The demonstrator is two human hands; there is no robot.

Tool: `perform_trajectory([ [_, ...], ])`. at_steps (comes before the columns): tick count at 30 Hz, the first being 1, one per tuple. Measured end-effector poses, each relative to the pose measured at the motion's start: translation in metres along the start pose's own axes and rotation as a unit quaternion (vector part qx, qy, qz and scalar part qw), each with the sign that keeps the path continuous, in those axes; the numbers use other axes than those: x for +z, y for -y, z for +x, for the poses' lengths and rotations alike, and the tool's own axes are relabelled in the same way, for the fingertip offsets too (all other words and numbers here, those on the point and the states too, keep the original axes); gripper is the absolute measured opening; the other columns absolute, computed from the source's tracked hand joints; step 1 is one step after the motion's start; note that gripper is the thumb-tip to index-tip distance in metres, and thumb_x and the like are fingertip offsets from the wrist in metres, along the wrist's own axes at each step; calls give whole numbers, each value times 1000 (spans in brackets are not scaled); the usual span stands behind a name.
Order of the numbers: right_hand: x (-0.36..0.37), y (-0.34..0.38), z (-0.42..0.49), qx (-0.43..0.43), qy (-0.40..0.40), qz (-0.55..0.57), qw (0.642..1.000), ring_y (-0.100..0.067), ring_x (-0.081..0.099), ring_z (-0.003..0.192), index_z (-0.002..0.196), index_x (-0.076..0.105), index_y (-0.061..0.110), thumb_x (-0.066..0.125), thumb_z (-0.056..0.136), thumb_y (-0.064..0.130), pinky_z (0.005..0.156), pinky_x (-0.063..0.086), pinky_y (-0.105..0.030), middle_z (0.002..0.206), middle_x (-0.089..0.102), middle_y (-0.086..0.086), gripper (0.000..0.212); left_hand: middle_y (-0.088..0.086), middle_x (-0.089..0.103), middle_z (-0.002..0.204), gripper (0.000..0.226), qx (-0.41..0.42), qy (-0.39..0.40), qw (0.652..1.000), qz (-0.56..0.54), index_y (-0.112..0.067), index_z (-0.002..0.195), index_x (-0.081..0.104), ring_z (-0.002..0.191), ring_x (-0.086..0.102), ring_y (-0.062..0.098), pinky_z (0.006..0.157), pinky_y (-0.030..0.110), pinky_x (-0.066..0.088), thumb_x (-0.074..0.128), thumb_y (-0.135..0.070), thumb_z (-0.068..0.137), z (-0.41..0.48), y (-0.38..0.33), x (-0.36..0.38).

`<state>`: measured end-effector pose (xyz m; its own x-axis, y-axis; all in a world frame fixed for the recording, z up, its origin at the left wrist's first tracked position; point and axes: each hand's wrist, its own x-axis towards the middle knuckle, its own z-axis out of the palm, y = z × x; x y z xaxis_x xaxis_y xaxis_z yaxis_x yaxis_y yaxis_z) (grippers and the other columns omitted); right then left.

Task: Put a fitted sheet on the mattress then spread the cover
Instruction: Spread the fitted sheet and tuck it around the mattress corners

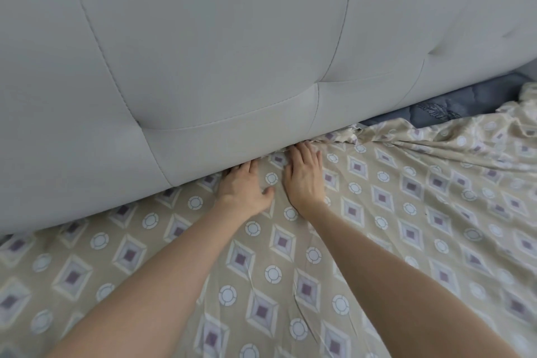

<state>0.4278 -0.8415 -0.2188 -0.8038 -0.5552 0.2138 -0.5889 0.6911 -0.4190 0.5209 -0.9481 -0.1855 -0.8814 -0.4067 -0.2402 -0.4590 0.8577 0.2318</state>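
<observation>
- A padded grey headboard [203,52] with stitched seams fills the upper half of the view. Its lower edge runs in a slant from the lower left up to the right.
- The fitted sheet [406,212] is beige, with a print of diamonds and small circles. It covers the whole surface below the headboard. On the left and in the middle it lies rather smooth, but on the right it is wrinkled and pulled into folds that run toward the hands.
- The mattress [453,107] is blue-grey and shows only at the upper right, just beside the headboard, where the sheet does not cover it. The gathered edge [343,136] of the sheet lies crumpled there, at the border of this bare part.
- The left forearm [162,264] and the right forearm [392,264], both bare, reach from the bottom of the view toward the headboard.
- The left hand [245,186] lies palm down on the sheet with straight fingers and grasps nothing. Its fingertips are hidden at the line where the sheet meets the headboard.
- The right hand [305,174] is just beside it, also flat and with stretched fingers that press the sheet near the gathered edge. It holds nothing.
</observation>
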Motion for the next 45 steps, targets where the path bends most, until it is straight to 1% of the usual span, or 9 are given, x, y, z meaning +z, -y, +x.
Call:
perform_trajectory([
  [2,-7,-3,4,-8,70,-43,997,-29,23,144,142,42,10,22,88,28,119,10,-43,149,39,-8,60,7,18,157,82,-2,16,1000,4,-9,151,13,143,21,22,117,33,19,45,-52,90,3,0,-5],
  [6,-23,-7,17,-59,108,-106,987,-27,35,133,135,49,10,13,81,37,113,22,-38,136,49,-9,70,6,20,156,90,-13,26,1000,2,-9,151,13,143,22,22,115,35,24,51,-55,84,6,-1,-4],
  [11,-32,-1,29,-63,160,-152,973,-28,35,131,131,53,7,36,95,24,110,25,-33,135,47,-13,43,4,15,158,99,-16,38,999,-6,-10,151,10,144,18,22,115,38,23,52,-63,79,7,0,-2],
  [19,-27,13,44,-7,197,-192,961,-26,39,129,121,61,9,44,95,26,92,42,-34,131,52,-9,36,2,5,160,102,-40,53,998,-14,-12,152,2,146,6,20,119,36,13,49,-66,79,11,-4,0],
  [24,-27,15,47,4,214,-204,955,-30,50,119,114,64,6,47,94,26,81,41,-31,120,62,-15,33,1,5,159,97,-42,36,998,-32,-14,152,4,146,4,20,119,37,9,46,-63,79,10,-3,6],
  [30,-21,3,20,-88,167,-108,976,-30,38,137,136,49,4,36,96,16,110,31,-36,142,49,-13,44,-2,7,160,87,42,-54,997,-44,-15,152,9,146,7,14,119,31,6,44,-61,87,-17,23,12],
  [33,-18,9,6,-100,172,-68,978,-34,32,140,144,40,4,34,100,14,113,30,-38,148,41,-14,46,1,8,160,90,11,-69,997,-34,-12,152,8,146,8,15,118,29,6,43,-63,87,-34,28,9],
  [38,-16,17,11,-87,253,-120,956,-25,4,149,153,11,10,33,100,12,119,2,-33,161,10,-7,58,5,4,160,93,-43,-55,997,-12,-8,152,1,146,9,20,119,31,8,41,-63,88,-38,21,5],
  [45,-17,29,25,-60,271,-158,948,-24,13,147,151,24,13,43,94,14,118,16,-33,156,26,-7,60,0,10,158,94,-77,4,997,-28,-14,152,6,143,15,22,116,34,20,45,-66,83,-26,20,-1],
])
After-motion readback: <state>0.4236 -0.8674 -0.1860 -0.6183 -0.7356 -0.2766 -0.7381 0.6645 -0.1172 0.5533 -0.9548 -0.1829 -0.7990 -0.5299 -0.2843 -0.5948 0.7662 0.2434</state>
